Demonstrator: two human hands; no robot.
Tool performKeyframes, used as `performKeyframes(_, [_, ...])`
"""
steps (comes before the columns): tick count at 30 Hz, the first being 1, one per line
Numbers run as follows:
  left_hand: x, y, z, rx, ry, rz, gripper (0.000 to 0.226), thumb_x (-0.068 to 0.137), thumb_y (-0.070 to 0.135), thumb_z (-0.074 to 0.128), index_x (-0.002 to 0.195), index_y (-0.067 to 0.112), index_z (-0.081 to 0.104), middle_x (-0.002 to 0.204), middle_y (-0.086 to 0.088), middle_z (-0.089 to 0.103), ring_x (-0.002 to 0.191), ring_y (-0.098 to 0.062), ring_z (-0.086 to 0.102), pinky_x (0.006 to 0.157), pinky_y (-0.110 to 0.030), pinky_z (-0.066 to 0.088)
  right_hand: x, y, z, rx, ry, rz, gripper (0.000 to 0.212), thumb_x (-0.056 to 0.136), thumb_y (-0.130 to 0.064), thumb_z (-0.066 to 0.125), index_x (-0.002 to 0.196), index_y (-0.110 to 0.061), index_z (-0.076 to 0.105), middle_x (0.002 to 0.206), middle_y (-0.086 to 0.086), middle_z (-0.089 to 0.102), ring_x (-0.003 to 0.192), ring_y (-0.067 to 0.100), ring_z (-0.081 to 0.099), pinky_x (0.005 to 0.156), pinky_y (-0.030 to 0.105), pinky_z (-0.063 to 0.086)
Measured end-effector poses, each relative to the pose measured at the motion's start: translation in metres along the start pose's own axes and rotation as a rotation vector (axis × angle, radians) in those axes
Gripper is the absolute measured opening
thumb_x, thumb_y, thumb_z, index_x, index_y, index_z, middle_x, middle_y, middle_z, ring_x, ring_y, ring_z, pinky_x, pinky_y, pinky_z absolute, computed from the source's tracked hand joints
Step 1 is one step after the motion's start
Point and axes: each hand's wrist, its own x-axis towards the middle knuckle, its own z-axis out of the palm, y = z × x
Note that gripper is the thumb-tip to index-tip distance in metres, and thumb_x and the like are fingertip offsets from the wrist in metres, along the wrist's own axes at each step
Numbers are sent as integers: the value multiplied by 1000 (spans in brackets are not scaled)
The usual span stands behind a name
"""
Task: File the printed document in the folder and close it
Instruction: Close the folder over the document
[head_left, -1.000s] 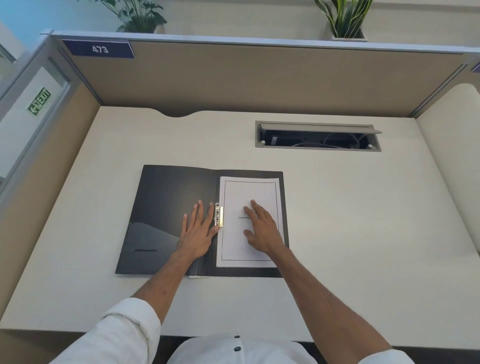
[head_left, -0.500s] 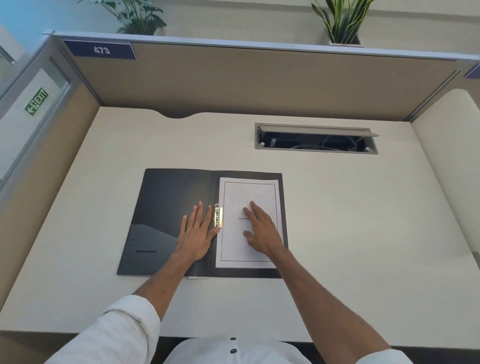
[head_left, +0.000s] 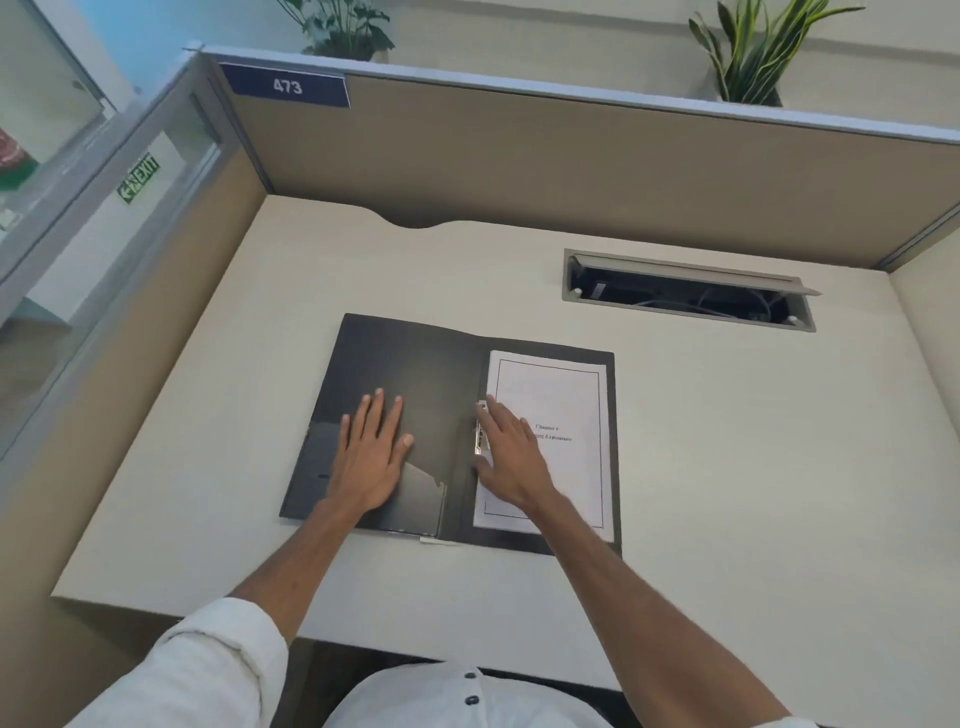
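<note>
A black folder (head_left: 405, 358) lies open and flat on the desk. The white printed document (head_left: 566, 395) rests on the folder's right half, its left edge at the metal clip (head_left: 480, 439) by the spine. My left hand (head_left: 371, 454) lies flat with spread fingers on the folder's left inner cover, above its pocket. My right hand (head_left: 511, 454) lies flat on the document's left part, fingers next to the clip and partly hiding it. Neither hand grips anything.
A cream desk (head_left: 727, 467) is enclosed by tan cubicle panels (head_left: 571, 166) at the back and left. An open cable tray (head_left: 685, 291) is set into the desk behind the folder on the right. Plants stand on top of the back panel.
My left hand has slid left from the spine onto the middle of the left cover. My right hand has shifted left toward the clip. The camera has turned a little.
</note>
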Motion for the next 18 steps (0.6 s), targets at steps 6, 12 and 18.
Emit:
performKeyframes(6, [-19, -44, -15, -119, 170, -264, 66, 118, 34, 41, 176, 13, 19, 184, -14, 16, 171, -34, 22, 140, -52, 20, 16, -62, 30, -57, -113, -165, 83, 108, -28, 58, 177, -21, 11, 185, -1, 0, 173, 21, 6, 141, 49, 8])
performKeyframes(12, [-23, -61, -28, -509, 299, -514, 58, 112, 14, 50, 168, 13, 37, 159, -17, 59, 146, -43, 56, 121, -55, 49, 23, -83, 41, -67, -167, -168, 83, 109, -30, 58, 177, -20, 10, 185, 1, -2, 173, 22, 4, 141, 51, 7])
performKeyframes(18, [-11, -83, -59, -813, 285, -574, 42, 102, 7, 57, 138, 14, 78, 130, -13, 81, 127, -36, 71, 112, -45, 57, 20, -82, 37, 15, -175, -152, 84, 109, -27, 60, 177, -18, 11, 185, 0, -4, 174, 20, 2, 141, 47, 12])
